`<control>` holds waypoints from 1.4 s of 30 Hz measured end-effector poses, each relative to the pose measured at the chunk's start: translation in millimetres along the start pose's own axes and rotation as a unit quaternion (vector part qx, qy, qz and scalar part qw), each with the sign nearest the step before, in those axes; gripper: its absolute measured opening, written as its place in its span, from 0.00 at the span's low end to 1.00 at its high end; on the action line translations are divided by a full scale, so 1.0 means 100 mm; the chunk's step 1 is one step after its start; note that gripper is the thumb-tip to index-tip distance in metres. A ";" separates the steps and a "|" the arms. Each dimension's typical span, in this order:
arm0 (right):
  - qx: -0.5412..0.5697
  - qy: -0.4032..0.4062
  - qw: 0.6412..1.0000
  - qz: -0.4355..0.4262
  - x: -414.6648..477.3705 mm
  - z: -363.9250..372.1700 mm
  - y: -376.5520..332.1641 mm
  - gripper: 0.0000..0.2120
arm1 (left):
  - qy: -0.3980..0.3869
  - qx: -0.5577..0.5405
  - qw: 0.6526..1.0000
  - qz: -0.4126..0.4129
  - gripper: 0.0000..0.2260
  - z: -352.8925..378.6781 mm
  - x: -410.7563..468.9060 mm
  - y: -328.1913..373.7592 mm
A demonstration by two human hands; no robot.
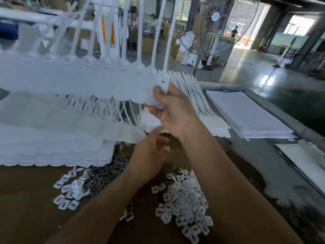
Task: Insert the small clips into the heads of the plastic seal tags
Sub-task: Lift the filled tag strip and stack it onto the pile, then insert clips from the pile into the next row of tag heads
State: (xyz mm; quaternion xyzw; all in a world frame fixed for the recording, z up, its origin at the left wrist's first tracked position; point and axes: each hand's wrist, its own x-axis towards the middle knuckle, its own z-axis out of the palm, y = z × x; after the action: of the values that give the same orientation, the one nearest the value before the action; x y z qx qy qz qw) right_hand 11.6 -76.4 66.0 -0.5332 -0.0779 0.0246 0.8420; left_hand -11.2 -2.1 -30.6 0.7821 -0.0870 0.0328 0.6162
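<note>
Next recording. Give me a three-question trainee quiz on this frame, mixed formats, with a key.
1. True or false: the right hand grips the end of a strip of seal tags held up above the table.
2. Multiple choice: the loose clips lie A) in a bin, B) in piles on the table, C) on the floor.
3. Short answer: what stands on a pole beyond the table's far edge?

Key: 1 true; 2 B; 3 a fan.
</note>
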 end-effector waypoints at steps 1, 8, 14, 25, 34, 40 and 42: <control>-0.012 0.003 1.000 0.000 -0.02 -0.04 0.00 0.08 | 0.027 -0.065 0.997 -0.026 0.24 -0.05 0.01 0.06; -0.044 0.062 0.997 -0.033 -0.08 -0.18 -0.09 0.09 | 0.295 -0.306 0.905 -0.027 0.29 -0.62 0.18 0.17; -0.044 0.173 0.983 -0.047 -0.20 -0.59 -0.32 0.07 | 0.321 -0.330 0.888 -0.007 0.25 -0.78 0.18 0.16; -0.189 0.295 0.933 0.083 -0.70 -1.67 -0.28 0.06 | 0.096 0.092 0.987 0.092 0.20 -0.28 -0.11 0.20; -0.434 0.311 0.841 0.090 -0.81 -1.89 -0.20 0.09 | -0.084 0.367 0.913 0.160 0.18 -0.16 -0.09 0.00; -0.510 0.314 0.799 0.052 -0.82 -1.90 -0.18 0.17 | -0.105 0.414 0.893 0.138 0.18 -0.14 -0.07 -0.05; -0.534 0.317 0.782 0.055 -0.82 -1.91 -0.17 0.18 | -0.116 0.424 0.890 0.121 0.19 -0.13 -0.06 -0.04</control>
State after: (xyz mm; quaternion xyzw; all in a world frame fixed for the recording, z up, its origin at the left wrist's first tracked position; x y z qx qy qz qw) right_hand -39.9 -264.4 -7.2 -0.8787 0.2221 -0.1454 0.3968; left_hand -16.0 11.8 -32.3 0.9507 -0.2299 0.0495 0.2023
